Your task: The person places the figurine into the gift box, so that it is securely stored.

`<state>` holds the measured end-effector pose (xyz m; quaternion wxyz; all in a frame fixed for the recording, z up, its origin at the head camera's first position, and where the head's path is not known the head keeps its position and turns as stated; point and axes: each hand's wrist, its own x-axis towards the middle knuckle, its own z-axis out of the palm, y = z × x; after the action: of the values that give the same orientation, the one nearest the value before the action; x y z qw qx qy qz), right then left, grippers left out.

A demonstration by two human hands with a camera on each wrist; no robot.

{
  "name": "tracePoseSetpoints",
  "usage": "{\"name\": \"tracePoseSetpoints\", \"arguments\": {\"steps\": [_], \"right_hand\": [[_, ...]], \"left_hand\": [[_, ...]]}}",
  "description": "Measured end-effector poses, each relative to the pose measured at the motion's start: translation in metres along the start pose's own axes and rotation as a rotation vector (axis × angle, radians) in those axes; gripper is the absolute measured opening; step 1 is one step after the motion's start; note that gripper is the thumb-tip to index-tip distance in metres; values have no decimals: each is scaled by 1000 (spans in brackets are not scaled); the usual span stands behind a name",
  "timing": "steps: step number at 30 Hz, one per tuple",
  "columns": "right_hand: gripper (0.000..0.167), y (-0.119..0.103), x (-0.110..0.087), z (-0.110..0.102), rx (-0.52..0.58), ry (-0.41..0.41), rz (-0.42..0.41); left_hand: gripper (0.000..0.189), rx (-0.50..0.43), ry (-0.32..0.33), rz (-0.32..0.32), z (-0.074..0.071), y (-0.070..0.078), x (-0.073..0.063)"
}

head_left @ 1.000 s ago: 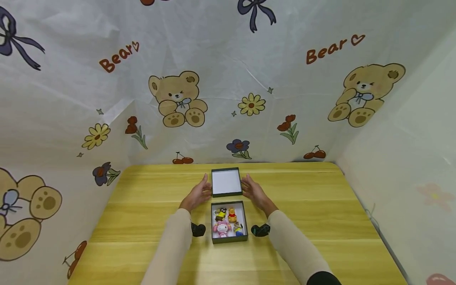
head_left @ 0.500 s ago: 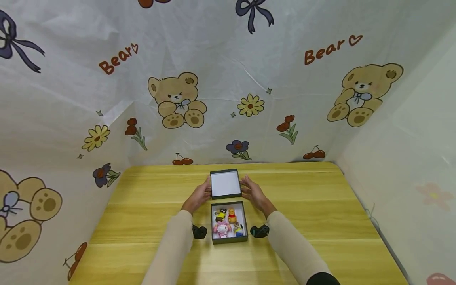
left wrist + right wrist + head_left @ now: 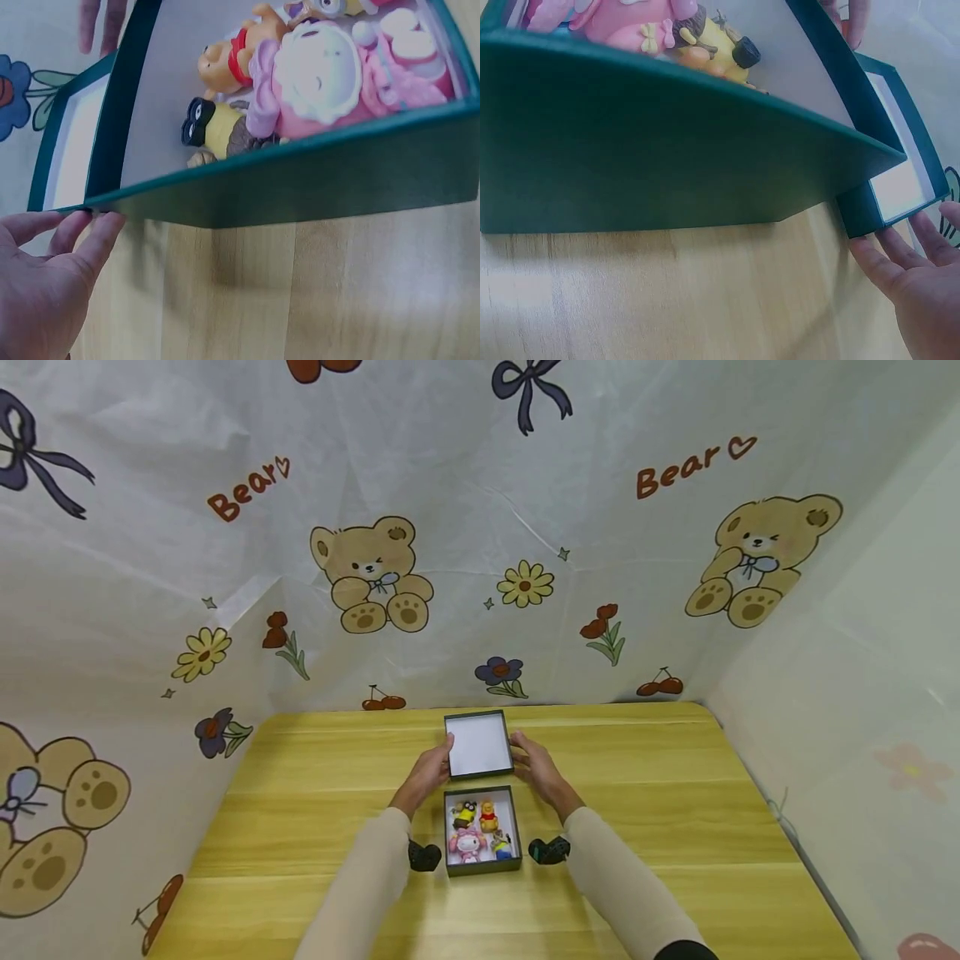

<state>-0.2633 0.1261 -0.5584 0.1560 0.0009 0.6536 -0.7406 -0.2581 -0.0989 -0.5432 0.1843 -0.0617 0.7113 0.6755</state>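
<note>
A green box lid (image 3: 480, 745), white side up, lies just beyond an open green box (image 3: 483, 868). My left hand (image 3: 429, 770) grips the lid's left wall, thumb over its edge; in the left wrist view its fingertips (image 3: 109, 221) press below the rim. On the opposite wall my right hand (image 3: 536, 768) touches the lid with extended fingers (image 3: 877, 259). Inside the box lie a pink figurine (image 3: 468, 843) with a white face, a yellow bear figurine (image 3: 488, 816) in red, a yellow goggled figurine (image 3: 464, 812) and a yellow-and-blue figurine (image 3: 501, 844).
All this is on a yellow wood-grain table (image 3: 637, 827). A white cloth printed with bears (image 3: 378, 575) hangs behind it, and a pale wall (image 3: 847, 718) runs along the right. Black wrist devices (image 3: 550, 850) flank the box.
My left hand has moved slightly right, bringing its thumb over the lid's edge. The lid has shifted a little to the right and turned slightly. The box and figurines stay put.
</note>
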Motion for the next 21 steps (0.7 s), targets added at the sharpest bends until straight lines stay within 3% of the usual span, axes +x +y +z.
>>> {"name": "tracePoseSetpoints", "arguments": {"steps": [5,15,21], "right_hand": [[78,-4,-2,-1,-20,13,-20],[76,-6,-1,3,-23,23,-45],[75,-6,-1,3,-46,42,-46]], "left_hand": [[83,16,7,28,3,1,-1],[73,-78,59,36,3,-1,-5],[78,-36,13,65,2,0,-9]]}}
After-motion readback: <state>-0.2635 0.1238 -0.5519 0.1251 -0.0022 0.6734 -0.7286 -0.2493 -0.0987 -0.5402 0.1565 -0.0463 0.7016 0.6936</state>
